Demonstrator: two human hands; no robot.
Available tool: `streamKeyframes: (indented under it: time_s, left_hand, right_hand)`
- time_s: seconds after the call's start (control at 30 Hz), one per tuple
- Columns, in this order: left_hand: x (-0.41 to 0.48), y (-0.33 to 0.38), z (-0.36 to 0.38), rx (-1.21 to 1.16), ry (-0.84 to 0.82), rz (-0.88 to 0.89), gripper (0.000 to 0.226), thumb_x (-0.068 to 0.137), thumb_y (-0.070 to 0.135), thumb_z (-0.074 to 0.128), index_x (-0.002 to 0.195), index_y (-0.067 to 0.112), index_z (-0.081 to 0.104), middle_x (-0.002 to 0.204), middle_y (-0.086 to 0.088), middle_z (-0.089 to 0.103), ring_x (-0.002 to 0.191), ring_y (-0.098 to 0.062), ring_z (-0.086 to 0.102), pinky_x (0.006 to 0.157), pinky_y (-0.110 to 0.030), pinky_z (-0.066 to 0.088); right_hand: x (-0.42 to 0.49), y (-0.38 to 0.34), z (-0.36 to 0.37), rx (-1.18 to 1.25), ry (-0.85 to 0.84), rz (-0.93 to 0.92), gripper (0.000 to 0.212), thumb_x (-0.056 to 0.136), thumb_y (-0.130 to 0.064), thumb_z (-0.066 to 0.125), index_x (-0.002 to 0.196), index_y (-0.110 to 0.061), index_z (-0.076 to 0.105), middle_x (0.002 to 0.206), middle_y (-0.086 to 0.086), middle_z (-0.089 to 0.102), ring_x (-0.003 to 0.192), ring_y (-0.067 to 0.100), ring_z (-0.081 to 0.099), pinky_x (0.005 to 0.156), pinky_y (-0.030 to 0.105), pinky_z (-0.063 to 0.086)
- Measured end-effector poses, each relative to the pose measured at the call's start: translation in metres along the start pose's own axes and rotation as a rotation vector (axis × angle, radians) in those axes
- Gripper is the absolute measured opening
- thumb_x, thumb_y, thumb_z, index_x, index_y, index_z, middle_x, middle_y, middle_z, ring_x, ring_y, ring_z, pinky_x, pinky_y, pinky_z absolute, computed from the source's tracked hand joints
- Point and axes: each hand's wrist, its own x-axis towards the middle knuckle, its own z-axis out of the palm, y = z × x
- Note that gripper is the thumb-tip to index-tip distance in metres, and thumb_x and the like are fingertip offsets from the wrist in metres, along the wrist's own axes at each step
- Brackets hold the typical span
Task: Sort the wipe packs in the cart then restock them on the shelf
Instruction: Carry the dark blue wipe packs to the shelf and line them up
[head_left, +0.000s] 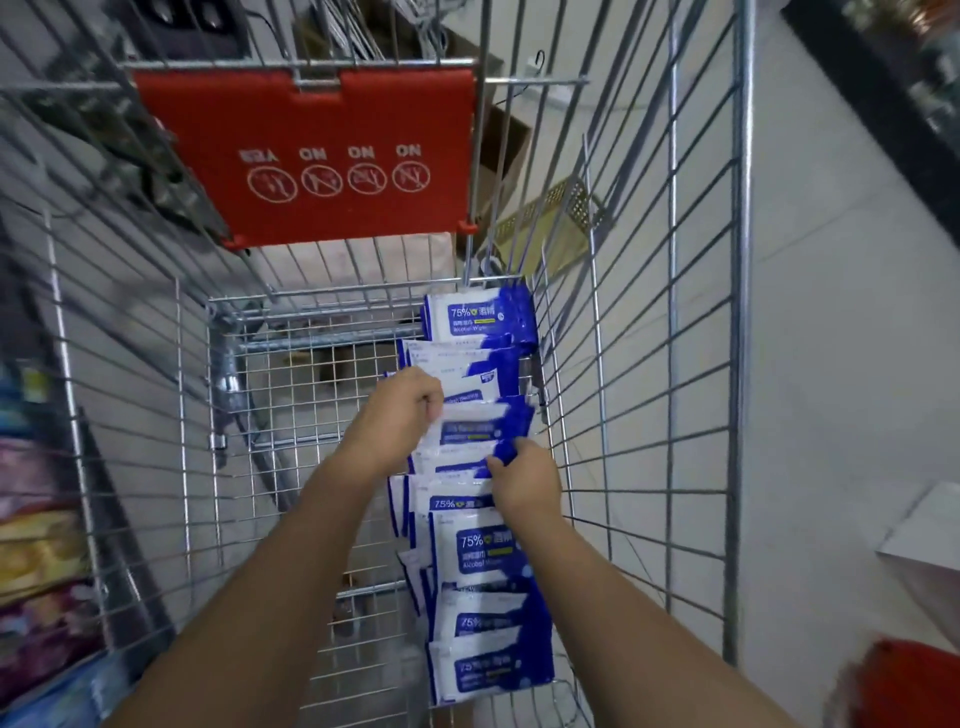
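Observation:
Several blue-and-white alcohol wipe packs (483, 551) lie in a row along the right side of the wire cart (291, 395), from the far end to the near end. Both arms reach down into the basket. My left hand (395, 415) grips the left edge of a wipe pack (478, 423) in the middle of the row. My right hand (524, 478) pinches the blue right edge of the same cluster of packs. The packs under my hands are partly hidden and blurred.
The cart's red child-seat flap (306, 156) hangs at the far end. Colourful packaged goods on a shelf (36, 545) run along the left. A white floor lies to the right, with a dark shelf unit (893, 78) top right and a red object (904, 686) bottom right.

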Motion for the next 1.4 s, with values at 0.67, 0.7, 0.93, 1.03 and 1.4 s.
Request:
streamKeyframes:
  time_s: [0.67, 0.7, 0.93, 1.03, 1.4]
  left_hand:
    - [-0.012, 0.005, 0.013, 0.334, -0.207, -0.163, 0.022, 0.094, 0.02, 0.053, 0.113, 0.009, 0.057, 0.116, -0.014, 0.055, 0.103, -0.03, 0.054, 0.082, -0.034, 0.041]
    - [-0.016, 0.006, 0.003, 0.212, -0.135, -0.19, 0.022, 0.095, 0.018, 0.052, 0.115, 0.011, 0.055, 0.115, -0.014, 0.057, 0.097, -0.029, 0.055, 0.078, -0.033, 0.043]
    - [-0.08, 0.051, -0.12, -0.273, 0.208, -0.128, 0.062, 0.089, -0.012, 0.048, 0.134, 0.027, 0.031, 0.111, -0.008, 0.058, 0.089, -0.021, 0.062, 0.076, -0.037, 0.053]
    - [-0.125, 0.082, -0.173, -0.325, 0.342, -0.1, 0.069, 0.086, -0.016, 0.048, 0.127, 0.038, 0.034, 0.114, -0.008, 0.057, 0.088, -0.012, 0.062, 0.079, -0.033, 0.053]
    - [-0.436, 0.239, -0.233, -0.144, 0.743, -0.088, 0.062, 0.068, 0.011, 0.054, 0.119, 0.044, 0.044, 0.12, 0.003, 0.059, 0.1, 0.0, 0.058, 0.093, -0.026, 0.046]
  right_hand:
    - [-0.078, -0.012, -0.041, -0.413, 0.073, -0.448, 0.028, 0.088, 0.001, 0.045, 0.114, -0.009, 0.045, 0.109, 0.01, 0.059, 0.098, 0.029, 0.056, 0.074, 0.034, 0.042]
    - [-0.08, -0.013, -0.045, -0.379, 0.103, -0.447, 0.029, 0.088, -0.001, 0.045, 0.115, -0.012, 0.045, 0.105, 0.01, 0.062, 0.094, 0.03, 0.058, 0.068, 0.033, 0.04]
    - [-0.116, -0.052, -0.097, 0.044, 0.037, -0.561, 0.028, 0.093, -0.002, 0.046, 0.113, -0.018, 0.054, 0.081, 0.004, 0.061, 0.056, 0.013, 0.05, 0.049, 0.024, 0.035]
    - [-0.144, -0.077, -0.13, 0.106, -0.061, -0.717, 0.022, 0.094, -0.005, 0.048, 0.109, -0.019, 0.056, 0.069, -0.005, 0.055, 0.044, 0.002, 0.043, 0.043, 0.013, 0.032]
    - [-0.349, -0.132, -0.225, 0.084, -0.548, -1.45, 0.038, 0.082, 0.013, 0.053, 0.098, -0.021, 0.059, 0.097, -0.006, 0.063, 0.09, 0.002, 0.059, 0.081, 0.011, 0.043]
